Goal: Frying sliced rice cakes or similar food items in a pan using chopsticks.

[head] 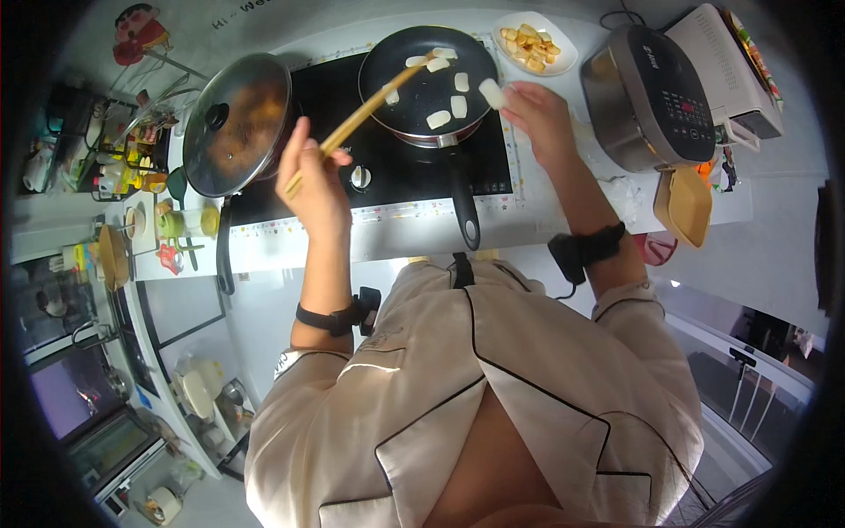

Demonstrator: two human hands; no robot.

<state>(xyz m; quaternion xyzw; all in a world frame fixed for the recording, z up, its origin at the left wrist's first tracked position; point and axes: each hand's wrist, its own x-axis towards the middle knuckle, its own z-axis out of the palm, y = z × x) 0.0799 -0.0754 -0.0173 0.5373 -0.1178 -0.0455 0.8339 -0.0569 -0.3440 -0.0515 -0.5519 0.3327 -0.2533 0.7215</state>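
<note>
A pair of wooden chopsticks (367, 107) is held in my left hand (313, 181), their tips among white pieces at the far side of the black frying pan (412, 99). Several flat white pieces of food (438, 119), perhaps rice cake, lie spread over its base. Between the fingertips of my right hand (538, 119) is another white piece (492, 94), above the pan's right rim. The pan rests on a black glass cooktop (403, 175), its handle (466, 204) pointing towards me.
At left, a second pan holds brown food under a glass lid (247, 142); its handle (225, 251) juts past the counter edge. A white dish (561, 56) of browned pieces (530, 47) stands behind my right hand. Right of it are a rice cooker (643, 99) and a tan container (683, 206).
</note>
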